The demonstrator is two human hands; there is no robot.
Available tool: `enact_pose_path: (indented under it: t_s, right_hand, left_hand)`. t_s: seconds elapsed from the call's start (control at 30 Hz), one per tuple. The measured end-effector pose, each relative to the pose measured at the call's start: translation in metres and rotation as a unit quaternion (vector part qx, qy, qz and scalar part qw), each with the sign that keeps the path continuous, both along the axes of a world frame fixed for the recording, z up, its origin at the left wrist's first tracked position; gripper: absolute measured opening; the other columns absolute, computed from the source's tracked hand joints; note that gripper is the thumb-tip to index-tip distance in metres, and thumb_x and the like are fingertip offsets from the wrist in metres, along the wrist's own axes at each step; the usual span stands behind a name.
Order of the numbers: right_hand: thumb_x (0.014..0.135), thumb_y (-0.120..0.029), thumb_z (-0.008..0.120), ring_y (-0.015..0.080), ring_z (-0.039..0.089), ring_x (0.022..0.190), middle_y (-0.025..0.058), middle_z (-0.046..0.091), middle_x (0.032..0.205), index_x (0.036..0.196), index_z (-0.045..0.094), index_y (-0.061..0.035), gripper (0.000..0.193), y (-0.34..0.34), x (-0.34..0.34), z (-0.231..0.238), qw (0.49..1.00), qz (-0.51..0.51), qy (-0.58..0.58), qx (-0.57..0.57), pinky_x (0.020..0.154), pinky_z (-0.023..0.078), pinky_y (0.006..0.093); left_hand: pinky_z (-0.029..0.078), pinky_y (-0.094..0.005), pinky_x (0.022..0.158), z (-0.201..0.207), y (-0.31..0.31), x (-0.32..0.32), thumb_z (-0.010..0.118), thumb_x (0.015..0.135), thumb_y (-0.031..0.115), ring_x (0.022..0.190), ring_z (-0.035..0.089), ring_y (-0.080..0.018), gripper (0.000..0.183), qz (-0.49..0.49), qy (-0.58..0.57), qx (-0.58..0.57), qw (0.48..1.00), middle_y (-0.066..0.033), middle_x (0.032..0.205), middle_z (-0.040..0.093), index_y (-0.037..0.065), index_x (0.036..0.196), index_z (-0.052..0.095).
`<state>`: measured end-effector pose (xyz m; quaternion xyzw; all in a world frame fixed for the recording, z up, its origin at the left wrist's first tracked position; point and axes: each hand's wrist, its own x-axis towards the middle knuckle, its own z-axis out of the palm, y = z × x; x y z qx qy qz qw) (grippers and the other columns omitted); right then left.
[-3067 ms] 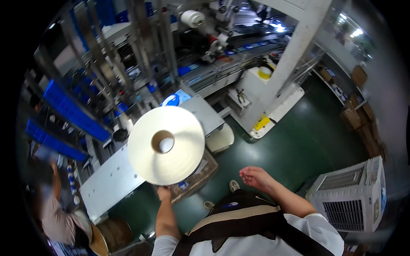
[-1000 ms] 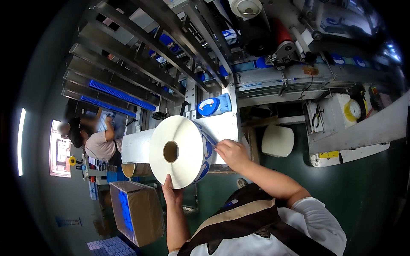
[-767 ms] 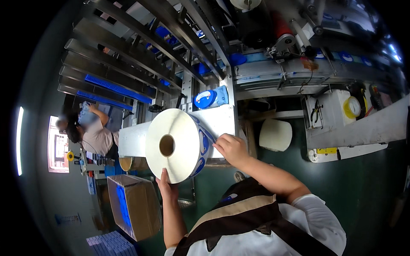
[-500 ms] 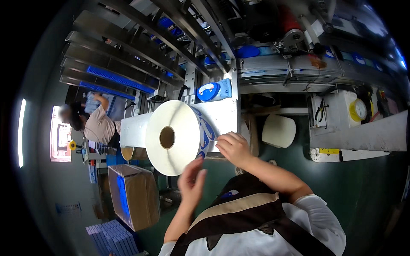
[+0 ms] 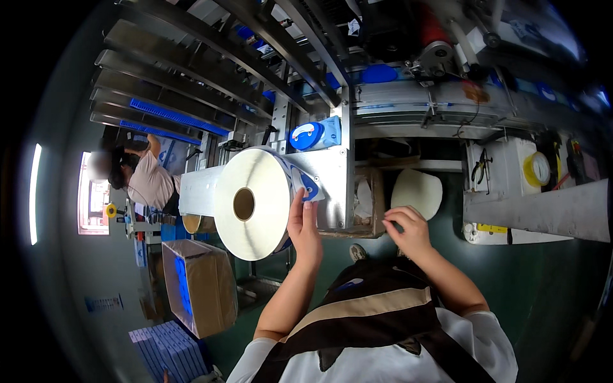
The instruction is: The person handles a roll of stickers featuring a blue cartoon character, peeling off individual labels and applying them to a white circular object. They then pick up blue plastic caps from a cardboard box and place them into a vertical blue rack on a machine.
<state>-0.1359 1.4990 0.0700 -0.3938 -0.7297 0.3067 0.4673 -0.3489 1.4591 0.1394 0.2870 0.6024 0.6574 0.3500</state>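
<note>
Because its broad white face is turned up toward the wearer, the large label roll point(image 5: 265, 185), set at the near edge of a metal desk point(image 5: 199, 190), can be viewed right into its brown core point(image 5: 244, 204); what its weight is borne by is hidden. At the roll's three o'clock, a short loose end point(image 5: 311, 188), printed in blue, is lifted off the rim. Against this end the fingers and thumb of the left hand point(image 5: 305, 237) are set close together, apparently so that it is steadied and the winding kept from slackening; whether it is truly pinched cannot be told. Farther out, a little past three o'clock, the right hand point(image 5: 412, 237) is held apart from the roll with its fingers curled in toward the thumb; whether anything is gripped there cannot be told.

At one o'clock a blue soft pack point(image 5: 314, 134) is laid flat on the metal, clear of the roll, perhaps so that it is not knocked. Near three o'clock a white stool point(image 5: 416, 193) is seen, and well beyond it pliers point(image 5: 479, 171) and yellow tape point(image 5: 535, 169) are kept, presumably for easy reach. At seven o'clock an open-topped carton point(image 5: 214, 293) is placed, its blue contents left exposed, seemingly for quick access.
</note>
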Motion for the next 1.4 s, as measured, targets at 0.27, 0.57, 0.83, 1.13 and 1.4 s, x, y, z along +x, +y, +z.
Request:
enact_pose_path:
  t_s: [0.27,0.57,0.83,1.13,1.4]
  right_hand:
    - [0.072,-0.006,0.072,0.0256,0.063,0.081,0.0063,0.066,0.086,0.078,0.063,-0.0047,0.011,-0.001,0.042,-0.02,0.997,-0.032,-0.04,-0.054,0.071,0.051,0.035]
    - [0.073,-0.003,0.071,0.0265,0.063,0.082,0.0077,0.065,0.087,0.081,0.064,-0.0038,0.011,0.012,0.063,-0.014,0.995,-0.049,-0.058,-0.064,0.072,0.051,0.0348]
    - [0.078,-0.008,0.069,0.026,0.063,0.083,0.0083,0.065,0.09,0.081,0.063,-0.0048,0.007,0.023,0.105,0.004,0.986,-0.153,-0.069,-0.022,0.071,0.051,0.0346]
    - [0.07,-0.003,0.073,0.0287,0.06,0.09,0.0086,0.064,0.095,0.095,0.065,-0.005,0.026,0.038,0.214,0.163,0.824,-0.466,-0.131,0.296,0.079,0.048,0.0376]
    - [0.077,-0.026,0.072,0.0235,0.048,0.103,0.0007,0.055,0.107,0.11,0.066,-0.0209,0.033,0.035,0.287,0.316,0.487,-0.688,-0.42,0.336,0.085,0.037,0.0413]
  left_hand:
    - [0.048,-0.0272,0.092,-0.009,0.028,0.003,0.059,0.088,-0.005,0.099,0.06,-0.0142,0.044,0.016,-0.062,0.035,0.997,-0.0061,0.101,0.063,0.001,0.13,0.049]
    - [0.049,-0.0288,0.094,-0.003,0.034,0.01,0.06,0.088,-0.003,0.104,0.059,-0.0176,0.041,0.04,-0.133,0.049,0.989,-0.009,0.12,0.055,-0.002,0.127,0.05]
    - [0.05,-0.0258,0.084,-0.002,0.054,0.002,0.06,0.092,0.013,0.093,0.061,-0.0149,0.025,0.026,-0.043,-0.021,0.999,-0.0081,0.109,0.061,0.001,0.115,0.059]
    - [0.049,-0.0249,0.084,0.049,0.068,-0.031,0.052,0.091,-0.001,0.099,0.06,-0.0172,0.04,-0.042,-0.014,0.021,0.999,-0.0082,0.113,0.054,0.002,0.131,0.047]
    - [0.041,-0.0319,0.097,0.067,0.051,-0.088,0.056,0.091,0.01,0.114,0.054,-0.0179,0.041,-0.106,-0.054,-0.009,0.993,-0.011,0.128,0.055,-0.001,0.13,0.051]
